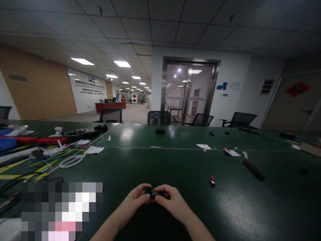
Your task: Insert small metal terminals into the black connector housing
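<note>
Near the front edge of the green table (155,167), both my hands meet around a small black object (153,193). Its exact kind cannot be made out, as my fingers cover much of it. My left hand (139,197) grips its left end between thumb and fingers. On the other end, my right hand (169,198) is closed in the same way, thumb at the front. A small red and silver piece (212,181) lies on the table to the right of my hands.
Cables and a coiled white tube (72,161) crowd the left side. A black block (160,131) sits further back, near a small wrench (109,138). To the right lie a dark-handled tool (253,170) and paper scraps (204,146). Chairs (158,117) line the far edge.
</note>
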A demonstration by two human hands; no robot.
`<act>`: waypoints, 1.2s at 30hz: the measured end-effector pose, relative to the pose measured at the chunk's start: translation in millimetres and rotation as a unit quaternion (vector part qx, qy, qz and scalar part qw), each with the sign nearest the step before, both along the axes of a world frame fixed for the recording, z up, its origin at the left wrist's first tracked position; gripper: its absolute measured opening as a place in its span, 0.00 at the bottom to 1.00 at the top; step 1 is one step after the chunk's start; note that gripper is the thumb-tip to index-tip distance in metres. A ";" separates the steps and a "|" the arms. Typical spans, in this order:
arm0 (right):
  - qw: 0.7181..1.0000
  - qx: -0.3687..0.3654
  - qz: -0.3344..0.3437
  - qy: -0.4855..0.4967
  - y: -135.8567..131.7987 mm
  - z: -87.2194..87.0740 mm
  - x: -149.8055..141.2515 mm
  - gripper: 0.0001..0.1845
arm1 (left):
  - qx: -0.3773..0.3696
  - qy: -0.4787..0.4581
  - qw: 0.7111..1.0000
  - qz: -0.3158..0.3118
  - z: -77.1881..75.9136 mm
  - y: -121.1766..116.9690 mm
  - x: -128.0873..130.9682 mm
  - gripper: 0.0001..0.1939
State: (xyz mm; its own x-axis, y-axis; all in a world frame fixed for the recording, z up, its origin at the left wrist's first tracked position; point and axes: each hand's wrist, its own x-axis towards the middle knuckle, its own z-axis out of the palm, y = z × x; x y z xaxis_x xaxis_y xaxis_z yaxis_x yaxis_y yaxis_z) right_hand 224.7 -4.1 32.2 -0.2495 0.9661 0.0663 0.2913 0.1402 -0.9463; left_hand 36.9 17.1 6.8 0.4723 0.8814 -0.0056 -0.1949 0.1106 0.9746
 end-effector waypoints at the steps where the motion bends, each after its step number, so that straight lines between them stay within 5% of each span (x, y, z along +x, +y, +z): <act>1: 1.000 -0.009 0.007 0.010 0.2 -0.5 0.8 0.16 | -0.002 0.001 1.000 0.005 -0.2 -0.2 0.2 0.21; 7: 0.998 -0.014 0.025 0.053 1.2 -2.9 2.3 0.16 | 0.040 0.078 0.996 0.007 2.0 0.9 -3.5 0.20; 12: 0.999 0.015 0.024 0.024 1.1 -5.4 0.9 0.14 | 0.155 0.214 0.963 0.048 0.6 2.3 -13.5 0.21; 16: 1.000 0.003 0.004 -0.019 -0.6 -7.4 0.6 0.17 | 0.177 0.269 0.943 0.082 -2.6 1.0 -17.0 0.23; 36: 0.997 0.044 0.002 -0.061 0.9 -10.1 1.5 0.17 | 0.219 0.293 0.927 0.085 -7.9 4.3 -18.1 0.16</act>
State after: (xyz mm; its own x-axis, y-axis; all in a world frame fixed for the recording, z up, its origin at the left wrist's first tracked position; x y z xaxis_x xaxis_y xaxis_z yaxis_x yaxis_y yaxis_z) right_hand 226.2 -3.2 22.1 -0.2646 0.9569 0.1197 0.4021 0.2223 -0.8882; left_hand 18.8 21.3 -1.1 0.3554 0.9210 0.1593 0.4040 -0.3050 0.8624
